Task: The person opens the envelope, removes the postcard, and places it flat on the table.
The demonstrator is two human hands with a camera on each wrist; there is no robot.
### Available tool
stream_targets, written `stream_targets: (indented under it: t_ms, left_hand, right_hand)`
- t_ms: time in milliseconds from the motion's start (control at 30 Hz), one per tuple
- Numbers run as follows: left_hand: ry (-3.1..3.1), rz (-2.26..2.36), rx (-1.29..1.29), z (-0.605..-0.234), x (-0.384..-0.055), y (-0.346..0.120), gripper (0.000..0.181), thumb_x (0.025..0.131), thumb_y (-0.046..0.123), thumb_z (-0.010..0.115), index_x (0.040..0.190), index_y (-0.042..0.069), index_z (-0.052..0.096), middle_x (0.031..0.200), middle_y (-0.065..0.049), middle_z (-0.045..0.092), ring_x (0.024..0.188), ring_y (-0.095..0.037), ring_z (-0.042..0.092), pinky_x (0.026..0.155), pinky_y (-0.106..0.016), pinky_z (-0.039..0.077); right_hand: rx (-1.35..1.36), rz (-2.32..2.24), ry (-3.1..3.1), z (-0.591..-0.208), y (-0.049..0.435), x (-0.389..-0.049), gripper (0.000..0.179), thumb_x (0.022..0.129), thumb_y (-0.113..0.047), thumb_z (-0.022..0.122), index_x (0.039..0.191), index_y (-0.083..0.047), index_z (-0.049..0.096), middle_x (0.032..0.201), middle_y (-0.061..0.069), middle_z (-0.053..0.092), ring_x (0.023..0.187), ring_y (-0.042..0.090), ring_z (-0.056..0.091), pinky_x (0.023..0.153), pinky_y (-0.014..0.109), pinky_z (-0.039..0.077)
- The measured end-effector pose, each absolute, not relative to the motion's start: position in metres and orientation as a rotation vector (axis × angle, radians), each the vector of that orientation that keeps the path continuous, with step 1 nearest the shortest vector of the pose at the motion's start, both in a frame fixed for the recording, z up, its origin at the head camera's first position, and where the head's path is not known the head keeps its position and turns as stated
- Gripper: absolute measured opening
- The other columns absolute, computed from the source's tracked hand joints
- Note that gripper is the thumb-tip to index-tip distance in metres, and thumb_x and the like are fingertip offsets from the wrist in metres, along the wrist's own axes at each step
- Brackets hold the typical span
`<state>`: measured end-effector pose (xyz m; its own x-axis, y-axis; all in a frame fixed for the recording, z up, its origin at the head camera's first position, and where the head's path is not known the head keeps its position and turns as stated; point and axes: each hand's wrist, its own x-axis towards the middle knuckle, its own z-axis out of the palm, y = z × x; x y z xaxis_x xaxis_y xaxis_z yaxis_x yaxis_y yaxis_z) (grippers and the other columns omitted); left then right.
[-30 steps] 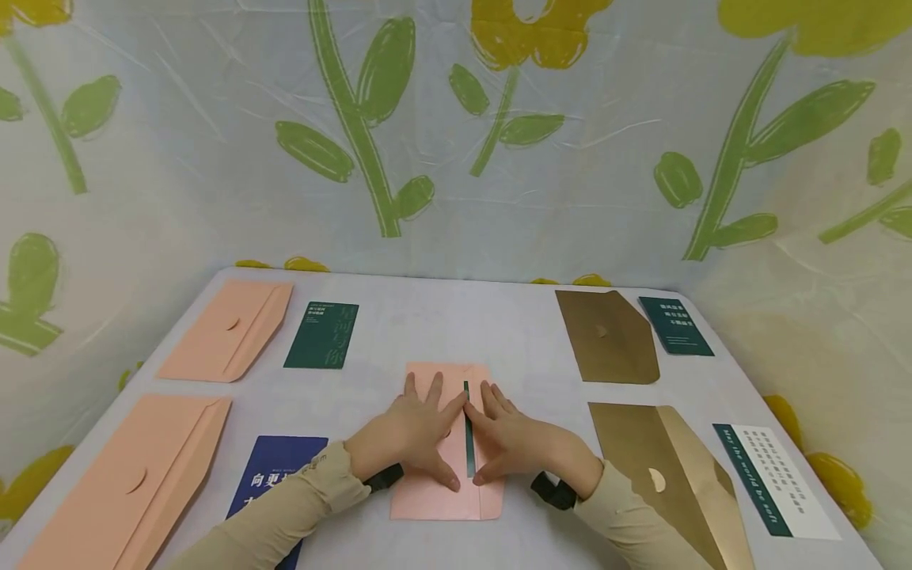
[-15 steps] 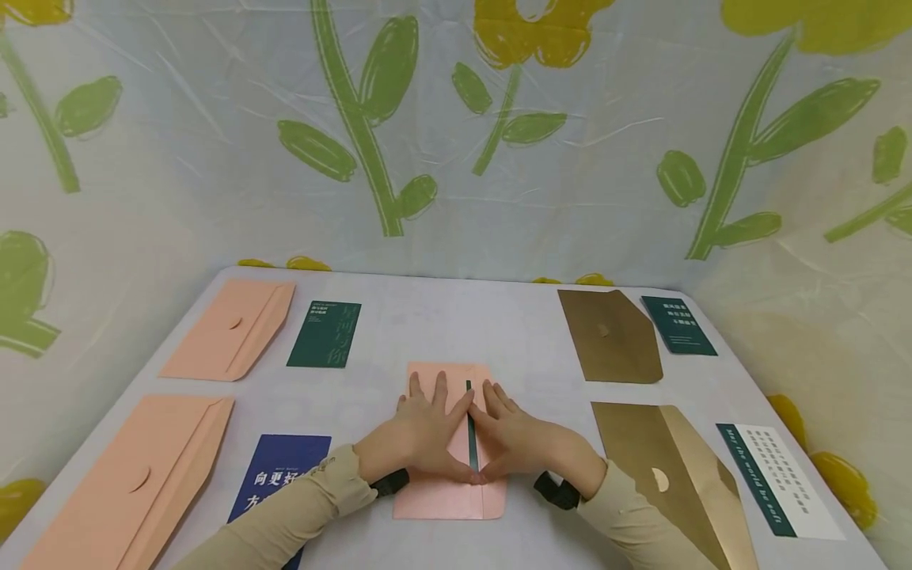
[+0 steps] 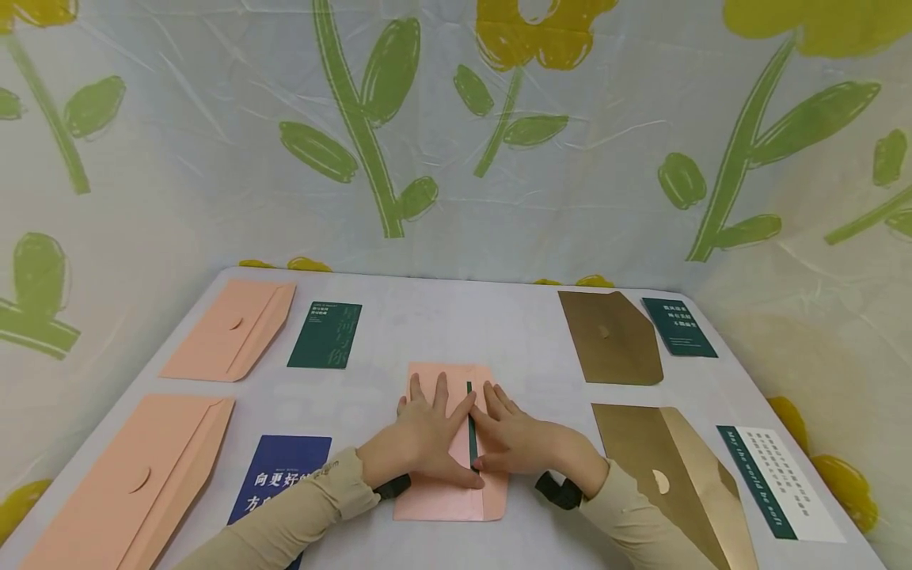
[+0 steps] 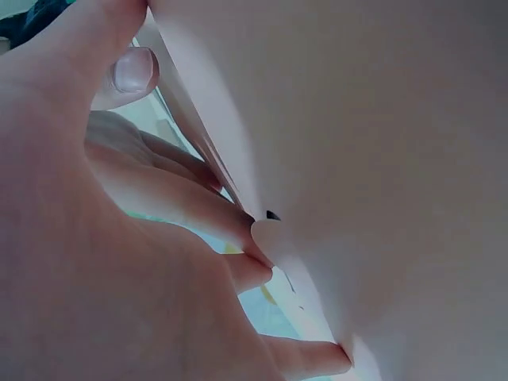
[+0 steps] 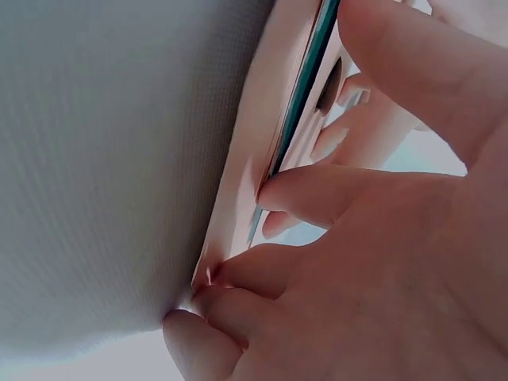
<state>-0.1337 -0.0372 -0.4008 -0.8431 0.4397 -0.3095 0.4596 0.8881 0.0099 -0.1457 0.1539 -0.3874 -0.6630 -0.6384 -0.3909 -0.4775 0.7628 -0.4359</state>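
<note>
A pink envelope (image 3: 456, 505) lies upright on the white table in front of me, its flap side at the right. A narrow strip of a dark green card (image 3: 473, 443) shows at the envelope's opening; the rest is hidden inside. My left hand (image 3: 420, 435) rests on the envelope body with fingers spread and straight. From the other side my right hand (image 3: 523, 439) touches the flap area, fingers extended. Index fingertips meet near the strip's top, thumbs close together at its lower end. In the right wrist view, the card's green edge (image 5: 298, 111) stands beside my right fingers.
Two more pink envelopes (image 3: 135, 475), a green card (image 3: 324, 335) and a blue card (image 3: 278, 467) lie at left, the blue one partly under my left sleeve. At right are two gold envelopes (image 3: 609, 336), a green card (image 3: 679, 327) and a white-and-green card (image 3: 784, 483).
My left thumb has moved right across the envelope, up beside the right thumb, over the strip's lower end. The right hand has barely moved, and the envelope stays in place.
</note>
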Motion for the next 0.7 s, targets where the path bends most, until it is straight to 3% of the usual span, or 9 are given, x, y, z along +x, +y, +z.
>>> stream_targets:
  t_ms: [267,700]
  left_hand:
    - [2.768,-0.094,0.664,-0.4031,-0.1333,-0.0356,0.110,0.073,0.089,0.049,0.160,0.029,0.018,0.160,-0.025,0.018,0.136,-0.064,0.020,0.098,-0.060,0.045]
    - [2.752,-0.130,0.649,-0.4029,-0.1323,-0.0347,0.111,0.074,0.089,0.046,0.161,0.026,0.018,0.161,-0.024,0.017,0.136,-0.064,0.020,0.098,-0.060,0.044]
  right_hand:
    - [-0.838,-0.403,2.429,-0.3879,0.1547,-0.1467,0.084,0.097,-0.039,0.064,0.158,-0.005,0.019,0.162,0.027,-0.006,0.150,0.039,-0.006,0.115,0.054,0.024]
    - [-0.861,-0.506,2.361,-0.3859,0.1618,-0.1541,0.079,0.099,-0.034,0.061,0.157,-0.001,0.019,0.162,0.027,-0.003,0.150,0.040,-0.005,0.116,0.055,0.020]
